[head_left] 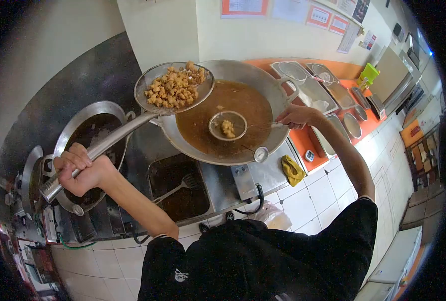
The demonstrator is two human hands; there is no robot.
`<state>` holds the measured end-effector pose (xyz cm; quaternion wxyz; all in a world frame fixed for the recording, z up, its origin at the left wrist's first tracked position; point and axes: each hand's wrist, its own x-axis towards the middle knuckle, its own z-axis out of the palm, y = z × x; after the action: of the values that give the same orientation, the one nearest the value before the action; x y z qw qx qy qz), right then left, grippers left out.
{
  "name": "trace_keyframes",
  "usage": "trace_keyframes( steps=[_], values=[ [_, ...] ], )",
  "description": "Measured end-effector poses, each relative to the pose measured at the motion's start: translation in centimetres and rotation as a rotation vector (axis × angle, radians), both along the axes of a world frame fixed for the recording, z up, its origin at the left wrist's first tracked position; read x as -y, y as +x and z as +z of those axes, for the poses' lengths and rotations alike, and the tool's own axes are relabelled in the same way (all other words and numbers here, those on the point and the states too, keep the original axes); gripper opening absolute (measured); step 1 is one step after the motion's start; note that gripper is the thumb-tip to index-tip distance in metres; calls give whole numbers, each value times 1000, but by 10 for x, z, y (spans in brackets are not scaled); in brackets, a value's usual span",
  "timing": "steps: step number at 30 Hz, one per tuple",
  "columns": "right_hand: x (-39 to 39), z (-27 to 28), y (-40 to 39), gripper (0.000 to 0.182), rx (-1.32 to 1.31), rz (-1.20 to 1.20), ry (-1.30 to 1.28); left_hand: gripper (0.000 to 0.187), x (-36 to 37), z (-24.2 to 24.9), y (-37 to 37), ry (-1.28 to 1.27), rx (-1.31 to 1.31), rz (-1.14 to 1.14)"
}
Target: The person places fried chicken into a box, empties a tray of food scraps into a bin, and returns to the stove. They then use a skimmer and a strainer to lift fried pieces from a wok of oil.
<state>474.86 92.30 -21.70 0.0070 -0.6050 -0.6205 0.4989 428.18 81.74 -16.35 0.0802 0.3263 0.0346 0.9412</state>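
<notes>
My left hand [85, 170] is wrapped round the thick metal handle of a large strainer [102, 145]. Golden-brown fried pieces [172, 88] are heaped in its basket, which is over the left rim of a big wok [165, 133]. Brown oil [198, 138] fills much of that wok. With closed fingers, my right hand [299, 117] holds the thin handle of a small strainer [228, 114] at the wok's right side. A few fried pieces [228, 128] lie in this small strainer, over or in the oil. A dial thermometer [261, 154] sits at the wok's front rim.
A second wok of dark oil [90, 113] stands at left. In front, a sunken tray [155, 168] holds a slotted spatula [175, 188]. On the orange counter [301, 145] at right are metal trays [341, 95], a timer [309, 155] and a yellow cloth [292, 170].
</notes>
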Motion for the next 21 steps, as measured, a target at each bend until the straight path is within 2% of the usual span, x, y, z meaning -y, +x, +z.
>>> trace_keyframes(
  steps=[4,7,9,10,13,14,17,20,21],
  values=[
    [-10,1,14,32,5,-87,151,14,-2,1,3,2,-5,4],
    [-35,-12,25,33,222,-58,432,14,-3,4,8,-3,5,21],
    [-68,-63,37,29,252,-59,988,14,-3,5,9,-2,11,16],
    [-69,-68,29,28,264,-59,1266,14,-3,6,9,4,13,6],
    [-71,-73,3,22,725,-36,904,13,-2,4,7,20,10,-39],
    [-78,-92,2,19,818,20,1074,13,-3,3,5,28,8,-54],
    [-77,-103,-10,19,659,26,879,13,-2,2,3,64,-21,-99],
    [-89,-125,-17,23,336,238,958,14,-2,3,0,85,-43,-127],
    [-88,-125,-20,24,257,155,789,14,-1,4,-1,93,-41,-130]
  ],
)
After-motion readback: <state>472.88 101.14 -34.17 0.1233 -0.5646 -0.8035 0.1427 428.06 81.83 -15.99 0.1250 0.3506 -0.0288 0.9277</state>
